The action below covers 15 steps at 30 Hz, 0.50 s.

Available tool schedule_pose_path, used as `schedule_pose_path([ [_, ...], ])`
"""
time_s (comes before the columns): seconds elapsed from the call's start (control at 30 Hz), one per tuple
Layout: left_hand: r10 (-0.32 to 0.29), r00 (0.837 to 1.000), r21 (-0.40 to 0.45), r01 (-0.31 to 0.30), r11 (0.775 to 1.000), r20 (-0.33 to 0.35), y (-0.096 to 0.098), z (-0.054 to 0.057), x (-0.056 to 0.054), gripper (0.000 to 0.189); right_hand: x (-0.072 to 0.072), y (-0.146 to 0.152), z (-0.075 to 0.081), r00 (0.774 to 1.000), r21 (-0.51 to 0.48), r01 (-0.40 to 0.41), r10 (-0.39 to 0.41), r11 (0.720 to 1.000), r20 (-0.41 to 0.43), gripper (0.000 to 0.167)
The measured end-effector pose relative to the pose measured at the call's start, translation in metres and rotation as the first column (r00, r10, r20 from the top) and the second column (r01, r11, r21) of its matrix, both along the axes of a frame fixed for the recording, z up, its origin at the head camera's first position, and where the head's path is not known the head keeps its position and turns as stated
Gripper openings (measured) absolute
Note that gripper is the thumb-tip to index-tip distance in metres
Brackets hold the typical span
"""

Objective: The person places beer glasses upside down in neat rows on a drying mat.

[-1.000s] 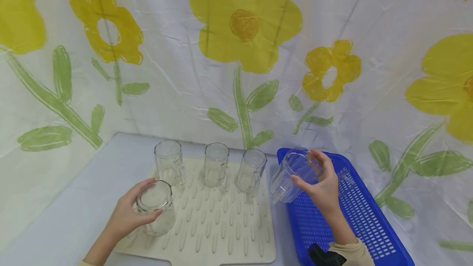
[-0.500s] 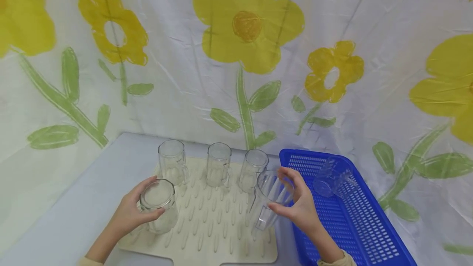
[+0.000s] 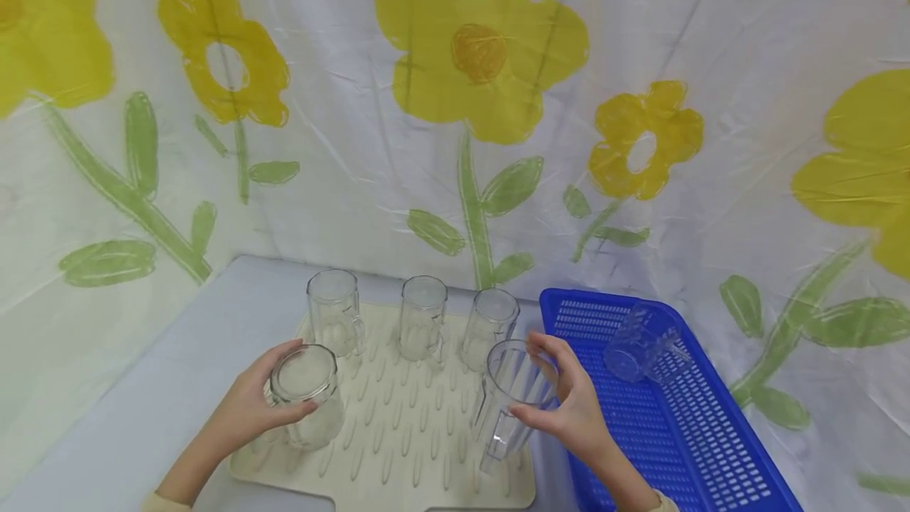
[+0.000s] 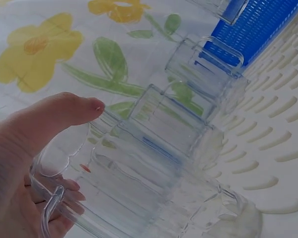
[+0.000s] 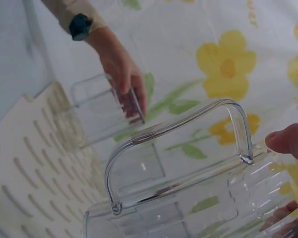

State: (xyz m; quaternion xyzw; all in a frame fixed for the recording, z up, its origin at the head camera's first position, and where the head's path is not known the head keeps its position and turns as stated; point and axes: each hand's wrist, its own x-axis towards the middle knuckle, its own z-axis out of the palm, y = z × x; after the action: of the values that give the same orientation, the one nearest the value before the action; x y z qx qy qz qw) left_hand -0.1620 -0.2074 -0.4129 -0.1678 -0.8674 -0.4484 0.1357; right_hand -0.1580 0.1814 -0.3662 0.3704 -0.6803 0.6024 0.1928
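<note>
My left hand grips a clear glass mug by its rim, thumb on the near side and fingers on the far side. That mug stands upright at the left front of the cream ribbed draining mat. In my right hand is another clear mug, pinched near its rim and tilted over the mat's right front. Its looped handle shows uppermost in the right wrist view. Three upright mugs line the mat's back edge: a left one, a middle one and a right one.
A blue perforated basket sits to the right of the mat, with one clear mug lying at its back. Behind the table hangs a white sheet printed with yellow flowers.
My right hand has carried its mug from over the basket leftward and nearer, to above the mat's right front. My left hand has stayed on its mug.
</note>
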Motion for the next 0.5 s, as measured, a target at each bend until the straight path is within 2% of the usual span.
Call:
schedule_pose_path([
  [0.13, -0.014, 0.999, 0.000, 0.014, 1.000, 0.030, 0.001, 0.002, -0.001, 0.082, 0.001, -0.001, 0.000, 1.000, 0.009, 0.012, -0.012, 1.000, 0.021, 0.077],
  [0.23, 0.015, 0.999, -0.013, -0.014, 1.000, 0.045, 0.001, 0.001, 0.001, 0.090, 0.002, -0.001, 0.000, 1.000, 0.014, 0.008, -0.009, 1.000, 0.024, 0.077],
  [0.3, 0.068, 0.998, -0.036, -0.067, 0.997, 0.007, 0.002, 0.002, 0.003, 0.096, 0.002, -0.001, -0.001, 1.000, 0.014, 0.001, -0.001, 1.000, 0.020, 0.076],
  [0.37, 0.118, 0.990, -0.032, -0.121, 0.992, -0.076, 0.004, 0.006, 0.007, 0.102, 0.002, 0.000, -0.001, 1.000, 0.009, -0.009, 0.009, 1.000, 0.004, 0.076],
  [0.4, 0.134, 0.979, -0.028, -0.140, 0.990, -0.153, 0.006, 0.008, 0.009, 0.102, 0.002, 0.000, 0.000, 1.000, 0.005, -0.015, 0.015, 1.000, -0.003, 0.076],
  [0.43, 0.142, 0.958, -0.019, -0.151, 0.988, -0.249, 0.008, 0.010, 0.010, 0.101, 0.001, 0.000, 0.000, 1.000, -0.002, -0.023, 0.023, 1.000, -0.010, 0.076],
  [0.5, 0.112, 0.895, -0.014, -0.131, 0.991, -0.432, 0.015, 0.016, 0.015, 0.098, 0.001, 0.000, 0.001, 0.999, -0.011, -0.033, 0.032, 0.999, -0.015, 0.076],
])
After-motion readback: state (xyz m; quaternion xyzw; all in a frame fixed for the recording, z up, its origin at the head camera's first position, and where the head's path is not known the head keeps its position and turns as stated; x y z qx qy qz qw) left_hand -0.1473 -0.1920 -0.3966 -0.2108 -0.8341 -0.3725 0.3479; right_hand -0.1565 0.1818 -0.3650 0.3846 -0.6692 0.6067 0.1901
